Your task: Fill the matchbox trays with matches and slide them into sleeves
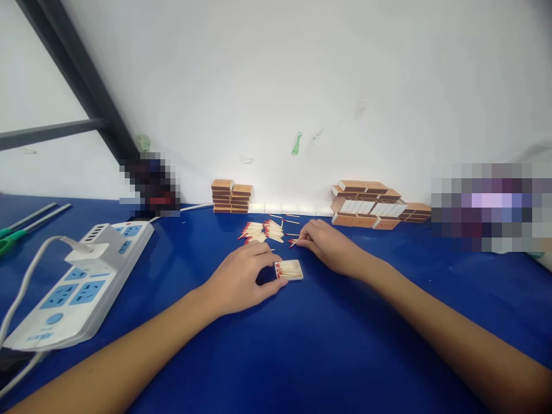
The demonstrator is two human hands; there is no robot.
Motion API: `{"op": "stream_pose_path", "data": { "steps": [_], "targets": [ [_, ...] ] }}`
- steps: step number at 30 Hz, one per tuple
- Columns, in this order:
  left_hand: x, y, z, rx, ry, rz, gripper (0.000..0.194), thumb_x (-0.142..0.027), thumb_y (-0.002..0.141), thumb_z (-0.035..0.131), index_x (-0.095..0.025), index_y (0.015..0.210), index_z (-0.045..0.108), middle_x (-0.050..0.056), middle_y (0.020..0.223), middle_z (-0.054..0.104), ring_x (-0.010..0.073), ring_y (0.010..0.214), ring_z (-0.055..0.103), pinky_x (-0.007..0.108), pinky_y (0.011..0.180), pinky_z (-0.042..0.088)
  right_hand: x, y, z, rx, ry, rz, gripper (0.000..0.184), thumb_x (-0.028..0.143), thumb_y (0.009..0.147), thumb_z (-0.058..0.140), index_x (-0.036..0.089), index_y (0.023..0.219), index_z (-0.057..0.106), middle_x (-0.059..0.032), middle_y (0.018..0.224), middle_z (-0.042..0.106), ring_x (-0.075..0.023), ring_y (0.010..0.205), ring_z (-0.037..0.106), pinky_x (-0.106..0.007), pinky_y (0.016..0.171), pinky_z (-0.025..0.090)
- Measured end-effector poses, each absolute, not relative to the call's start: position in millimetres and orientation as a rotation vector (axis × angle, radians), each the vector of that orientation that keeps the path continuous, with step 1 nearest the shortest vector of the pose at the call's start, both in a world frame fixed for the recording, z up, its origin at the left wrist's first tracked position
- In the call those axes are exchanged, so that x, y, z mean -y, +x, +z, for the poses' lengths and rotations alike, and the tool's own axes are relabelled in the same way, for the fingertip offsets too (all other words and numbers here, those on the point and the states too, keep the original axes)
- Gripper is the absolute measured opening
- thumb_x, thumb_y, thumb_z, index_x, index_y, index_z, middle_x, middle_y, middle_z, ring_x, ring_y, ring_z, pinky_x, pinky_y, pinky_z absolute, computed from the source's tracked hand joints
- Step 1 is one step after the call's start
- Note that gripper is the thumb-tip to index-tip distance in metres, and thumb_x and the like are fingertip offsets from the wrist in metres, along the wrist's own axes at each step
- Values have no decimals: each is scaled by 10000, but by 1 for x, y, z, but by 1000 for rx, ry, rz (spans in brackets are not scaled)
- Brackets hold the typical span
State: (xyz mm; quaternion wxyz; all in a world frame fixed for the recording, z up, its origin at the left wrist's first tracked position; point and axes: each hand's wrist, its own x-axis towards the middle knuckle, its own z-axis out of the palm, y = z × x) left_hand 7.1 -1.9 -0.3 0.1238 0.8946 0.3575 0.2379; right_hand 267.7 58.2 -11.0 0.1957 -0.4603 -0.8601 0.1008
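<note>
My left hand (241, 279) rests on the blue table (328, 351), thumb and fingers holding the side of a small open matchbox tray (289, 269) filled with red-tipped matches. My right hand (330, 244) lies just behind it, fingers pinched on a few matches (295, 242) at the edge of a loose pile of matches (263, 231). A few single matches lie scattered behind the pile.
Two short stacks of brown matchboxes (232, 196) stand against the white wall. A bigger heap of boxes and white trays (375, 206) lies to the right. A white power strip (84, 282) with cable sits at left, green-handled tools (17, 227) beyond it.
</note>
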Motion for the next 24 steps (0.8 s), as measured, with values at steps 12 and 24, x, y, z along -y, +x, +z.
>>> {"op": "stream_pose_path", "data": {
  "steps": [12,24],
  "targets": [
    [3,6,2,-1045,2617,681,327,-411,954,673,-189,1188,733,71,1028,688,230,963,650,389,863,540,-44,285,-3,2455,-1221,147,297,372,1083,434,197,912,602,-107,977,648,-250,919,612,-381,821,498],
    [2,7,1,-1038,2616,708,308,-412,956,671,-191,1159,738,77,1021,692,233,957,657,387,856,544,-7,267,17,2451,-1095,-208,260,333,1083,472,186,899,583,-82,905,623,-220,829,580,-347,730,483]
  ]
}}
